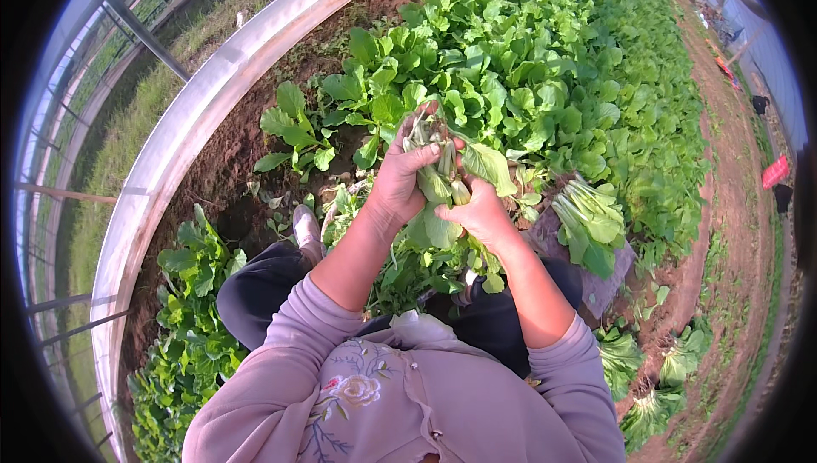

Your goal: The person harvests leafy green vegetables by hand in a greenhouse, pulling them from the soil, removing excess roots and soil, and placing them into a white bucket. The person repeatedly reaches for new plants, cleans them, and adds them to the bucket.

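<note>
Between both hands is a small bunch of leafy greens [440, 185], its root ends up and its leaves hanging down. My left hand [402, 176] grips the bunch by the stems, the thumb across them near the roots. My right hand [479, 211] holds the lower leaves and stems from the other side, thumb and fingers closed on them. Beneath the hands, between the knees, lie more loose greens [415, 278]. To the right, a larger bunch of cut greens [590, 220] rests on a greyish-purple sheet [606, 284].
A dense bed of growing greens [530, 67] stretches ahead. A white curved greenhouse edge [191, 105] runs along the left, beside more growing plants [198, 316]. Several bunches of greens [651, 412] with roots lie on the soil at lower right, near a dirt path [734, 220].
</note>
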Demonstrator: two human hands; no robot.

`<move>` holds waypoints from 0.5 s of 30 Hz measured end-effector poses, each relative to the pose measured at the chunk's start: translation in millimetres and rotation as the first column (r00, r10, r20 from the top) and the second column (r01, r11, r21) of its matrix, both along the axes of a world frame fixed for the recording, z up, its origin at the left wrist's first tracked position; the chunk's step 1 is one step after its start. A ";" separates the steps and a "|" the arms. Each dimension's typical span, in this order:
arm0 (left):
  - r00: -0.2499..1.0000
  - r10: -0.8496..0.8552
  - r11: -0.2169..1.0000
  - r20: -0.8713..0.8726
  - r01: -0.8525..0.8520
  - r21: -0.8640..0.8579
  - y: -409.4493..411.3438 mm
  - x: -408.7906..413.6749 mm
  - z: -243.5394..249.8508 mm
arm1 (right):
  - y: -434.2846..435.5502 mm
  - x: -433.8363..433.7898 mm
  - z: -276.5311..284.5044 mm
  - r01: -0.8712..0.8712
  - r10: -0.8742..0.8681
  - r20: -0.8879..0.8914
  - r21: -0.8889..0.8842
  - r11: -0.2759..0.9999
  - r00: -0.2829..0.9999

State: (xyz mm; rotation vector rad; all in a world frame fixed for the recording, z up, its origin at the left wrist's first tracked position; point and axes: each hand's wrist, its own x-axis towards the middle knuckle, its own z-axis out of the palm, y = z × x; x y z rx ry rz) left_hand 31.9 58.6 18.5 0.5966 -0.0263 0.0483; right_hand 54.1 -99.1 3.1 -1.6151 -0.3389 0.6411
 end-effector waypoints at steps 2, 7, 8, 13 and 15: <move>0.998 0.002 0.996 0.067 0.004 -0.095 8.0 0.6 3.8 | -6.4 8.6 -8.6 -0.069 0.074 0.056 -0.075 0.995 0.996; 0.991 0.114 0.993 -0.065 -0.114 -0.002 30.9 2.8 19.6 | -4.1 3.6 7.3 -0.159 0.185 0.125 -0.196 0.968 0.975; 0.977 0.187 0.982 -0.098 -0.185 0.031 36.0 0.3 20.4 | -8.2 3.3 17.5 -0.204 0.231 0.046 -0.321 0.925 0.972; 0.862 0.482 0.793 -0.158 -0.352 0.497 78.8 -5.3 1.9 | -25.0 9.0 1.4 -0.160 0.176 0.043 -0.250 0.955 0.983; 0.867 0.398 0.624 -0.299 -0.016 0.781 92.5 -17.8 -21.0 | -28.1 11.7 -8.6 -0.089 0.107 0.096 -0.176 0.980 0.990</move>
